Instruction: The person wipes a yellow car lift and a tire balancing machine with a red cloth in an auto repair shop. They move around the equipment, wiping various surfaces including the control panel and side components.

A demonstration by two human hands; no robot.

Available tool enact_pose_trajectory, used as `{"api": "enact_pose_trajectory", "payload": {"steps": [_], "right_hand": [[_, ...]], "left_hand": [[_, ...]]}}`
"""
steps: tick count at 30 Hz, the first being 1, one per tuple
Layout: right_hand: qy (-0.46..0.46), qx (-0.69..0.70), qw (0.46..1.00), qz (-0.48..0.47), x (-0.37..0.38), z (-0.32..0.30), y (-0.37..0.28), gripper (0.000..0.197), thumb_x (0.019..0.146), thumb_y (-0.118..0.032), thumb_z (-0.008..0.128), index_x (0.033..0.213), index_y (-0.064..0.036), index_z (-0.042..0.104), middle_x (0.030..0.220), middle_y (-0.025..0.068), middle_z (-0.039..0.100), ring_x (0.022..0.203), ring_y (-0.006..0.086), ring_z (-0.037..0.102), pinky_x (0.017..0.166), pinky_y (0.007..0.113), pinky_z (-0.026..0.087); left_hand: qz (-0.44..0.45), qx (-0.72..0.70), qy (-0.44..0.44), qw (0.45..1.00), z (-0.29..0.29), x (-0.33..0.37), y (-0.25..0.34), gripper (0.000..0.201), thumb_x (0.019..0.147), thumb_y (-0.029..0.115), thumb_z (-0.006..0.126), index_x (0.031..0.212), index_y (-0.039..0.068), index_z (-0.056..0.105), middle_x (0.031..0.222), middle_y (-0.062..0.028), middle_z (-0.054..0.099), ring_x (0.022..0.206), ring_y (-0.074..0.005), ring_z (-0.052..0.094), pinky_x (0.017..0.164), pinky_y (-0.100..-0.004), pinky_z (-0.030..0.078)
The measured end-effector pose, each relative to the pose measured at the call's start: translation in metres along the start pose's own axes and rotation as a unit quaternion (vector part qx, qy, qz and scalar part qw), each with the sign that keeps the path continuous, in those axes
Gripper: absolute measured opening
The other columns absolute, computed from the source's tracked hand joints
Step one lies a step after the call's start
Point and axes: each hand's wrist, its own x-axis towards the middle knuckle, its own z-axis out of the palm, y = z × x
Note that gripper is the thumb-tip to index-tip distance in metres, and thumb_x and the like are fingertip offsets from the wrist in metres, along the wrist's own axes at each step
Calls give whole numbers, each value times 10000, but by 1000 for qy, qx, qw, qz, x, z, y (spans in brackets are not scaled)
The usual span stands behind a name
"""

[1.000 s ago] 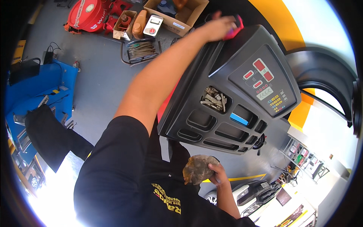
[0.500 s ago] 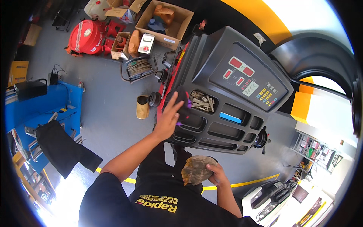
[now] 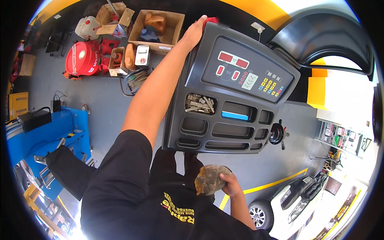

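My left hand [image 3: 195,33] is stretched out to the far left corner of a dark grey wheel balancer [image 3: 236,154]. It is beside a small red thing [image 3: 211,20] at the corner, whose kind I cannot make out. Most of its fingers are hidden, so its grip does not show. Close to my body, my right hand [image 3: 231,183] is closed on a crumpled grey-brown rag [image 3: 210,180] with yellowish stains, thumb on top. The balancer's control panel [image 3: 228,76] has red displays and coloured buttons. Short metal wheel weights [image 3: 200,104] fill one tray compartment, and a blue strip [image 3: 235,116] lies in another.
A black curved wheel guard [image 3: 320,36] rises at the right. Cardboard boxes [image 3: 170,24] with bottles, a red drum [image 3: 82,58] and a cable reel [image 3: 138,80] stand at the far left. Blue equipment [image 3: 80,124] is at left; a white car [image 3: 288,200] stands lower right.
My left hand has moved from a dark, purple-marked thing at the tray's left edge to the far corner; that thing no longer shows. The view has shifted. My right hand keeps the rag.
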Motion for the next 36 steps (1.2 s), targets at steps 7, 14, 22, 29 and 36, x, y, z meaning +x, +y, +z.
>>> {"api": "enact_pose_trajectory", "payload": {"steps": [7,14,22,29,36], "right_hand": [[-10,7,1000,8,4,9,-6,513,943,-189,717,1375,53,582,1342,185,672,1251,326,651,1107,470,497],[-67,2,998,6,13,11,-21,473,966,-157,696,1379,45,583,1322,162,686,1236,299,662,1091,452,506],[-109,46,993,22,15,-29,-25,534,959,-189,704,1418,43,557,1389,186,653,1304,326,627,1134,477,478],[-142,128,981,-16,27,-86,-34,534,947,-169,705,1423,26,560,1388,177,654,1306,332,624,1144,487,468],[-104,200,973,-41,17,-153,-49,515,936,-166,711,1395,24,576,1359,171,666,1270,331,640,1121,489,485]], "left_hand": [[252,109,89,957,22,-103,-110,690,1146,408,344,1654,-29,182,1714,-178,248,1605,-265,177,1285,-354,142],[220,155,165,949,36,-85,-70,620,1129,342,426,1614,-29,314,1609,-228,439,1512,-336,401,1236,-395,284],[419,537,265,683,62,-31,-6,514,1034,251,591,1480,16,492,1497,-200,523,1406,-433,453,1190,-509,357],[320,684,258,603,104,-32,3,572,1061,445,481,1497,76,516,1512,-106,537,1448,-427,397,1219,-593,226],[431,636,147,622,290,6,-24,587,1044,507,480,1437,77,555,1452,-101,578,1407,-339,439,1185,-585,212]]}}
